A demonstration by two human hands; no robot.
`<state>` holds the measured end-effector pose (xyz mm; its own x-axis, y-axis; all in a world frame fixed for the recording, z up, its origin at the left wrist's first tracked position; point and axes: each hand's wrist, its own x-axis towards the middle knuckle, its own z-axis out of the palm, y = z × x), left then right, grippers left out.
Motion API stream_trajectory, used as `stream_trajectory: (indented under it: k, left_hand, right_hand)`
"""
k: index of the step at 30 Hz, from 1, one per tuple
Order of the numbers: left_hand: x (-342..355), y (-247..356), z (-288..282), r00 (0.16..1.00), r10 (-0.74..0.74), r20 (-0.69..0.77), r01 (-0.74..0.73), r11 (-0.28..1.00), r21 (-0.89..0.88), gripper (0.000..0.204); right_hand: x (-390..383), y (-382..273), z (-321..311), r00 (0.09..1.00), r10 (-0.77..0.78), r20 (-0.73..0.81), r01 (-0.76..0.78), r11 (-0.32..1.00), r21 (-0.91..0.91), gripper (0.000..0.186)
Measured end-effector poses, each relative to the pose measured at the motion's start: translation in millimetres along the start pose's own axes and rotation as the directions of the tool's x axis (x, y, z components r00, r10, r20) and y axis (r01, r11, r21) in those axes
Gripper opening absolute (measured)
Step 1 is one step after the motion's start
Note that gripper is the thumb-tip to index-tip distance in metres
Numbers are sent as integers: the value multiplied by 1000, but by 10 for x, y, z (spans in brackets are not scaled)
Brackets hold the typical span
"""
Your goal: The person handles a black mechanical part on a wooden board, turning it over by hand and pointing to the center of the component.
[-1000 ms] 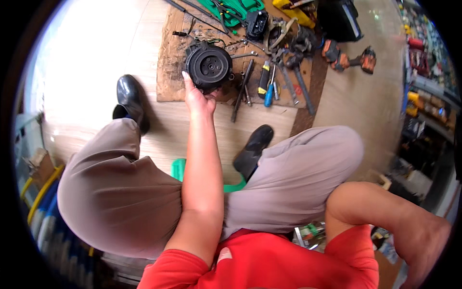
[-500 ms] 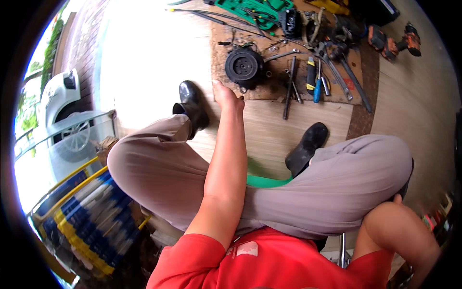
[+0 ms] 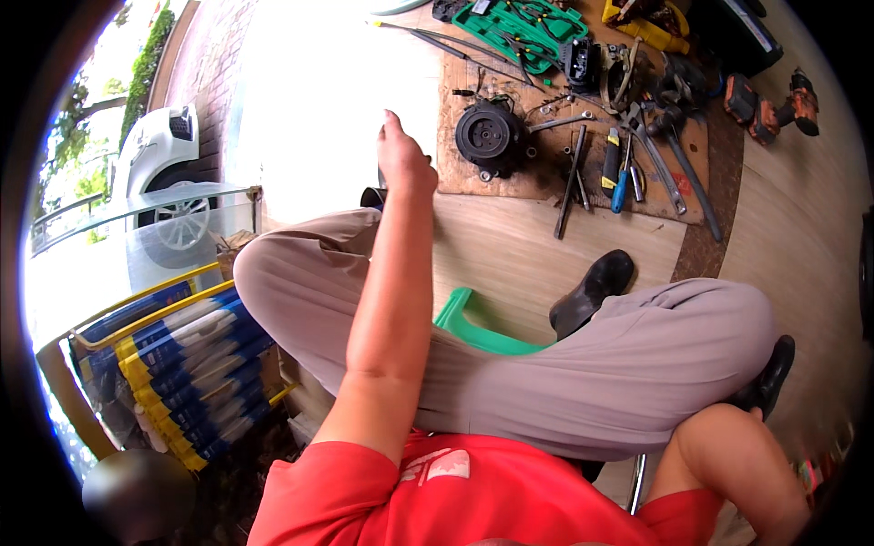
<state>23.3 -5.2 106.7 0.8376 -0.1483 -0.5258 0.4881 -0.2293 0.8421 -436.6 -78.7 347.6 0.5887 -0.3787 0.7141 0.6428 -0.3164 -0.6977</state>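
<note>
My left hand [image 3: 401, 155] is raised with fingers stretched out and nothing visible in it, left of a black round pulley unit [image 3: 482, 136] lying on a worn cardboard sheet [image 3: 462, 182]. Beside the unit lie a steel bar [image 3: 572, 182], a yellow-and-black knife [image 3: 610, 159], a blue-handled screwdriver [image 3: 620, 187], a wrench [image 3: 651, 155] and a hammer [image 3: 687, 168]. Only a bit of my right hand [image 3: 754, 414] shows beside my right knee, near a black boot [image 3: 769, 369]; its fingers are mostly hidden.
An open green tool case [image 3: 510, 32], yellow-and-black items [image 3: 646, 27] and two orange cordless tools [image 3: 765, 105] sit at the back. A green plastic piece [image 3: 482, 332] lies under my legs. Left are a rack of packages [image 3: 187, 364], a glass-topped counter and a white car [image 3: 164, 155] outside.
My left hand has let go of the pulley unit and moved left. The view has swung left, bringing the car and rack in; the unit stays on the cardboard.
</note>
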Motion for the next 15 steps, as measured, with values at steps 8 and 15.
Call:
stream_trajectory:
  k: [8,15]
  left_hand:
    - [-463,1324,-447,767,475,432,-615,737,281,76]
    - [-147,1858,-545,436,399,806,-897,263,355,72]
  right_hand:
    - [34,-6,105,999,-46,27,49,985,-163,13]
    - [193,-128,310,990,-87,108,112,960,-258,15]
